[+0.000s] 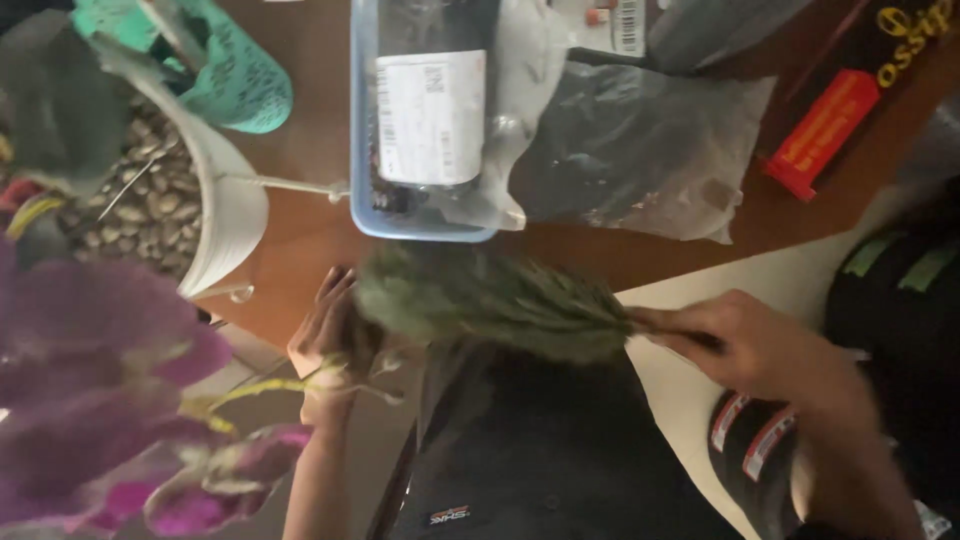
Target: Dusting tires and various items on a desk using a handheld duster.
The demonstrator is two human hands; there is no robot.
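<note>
The right hand (745, 345) pinches the stem end of a green leafy sprig bundle (490, 300), which lies level over the table edge at centre, while the left hand's (325, 335) fingers curl loosely at its bushy tip. It looks light, soft and crushable, best held by the stems. At twelve o'clock stands a blue plastic tub (420, 120); at ten, a white pebble-filled pot (225, 200), with purple orchid blooms (110, 400) crowding in at eight.

A brown wooden table (300, 225) fills the upper part of the view, its edge running diagonally. Below it lies pale floor (770, 285), lighter to the right, greyer toward the lower left. The light is soft and dim
</note>
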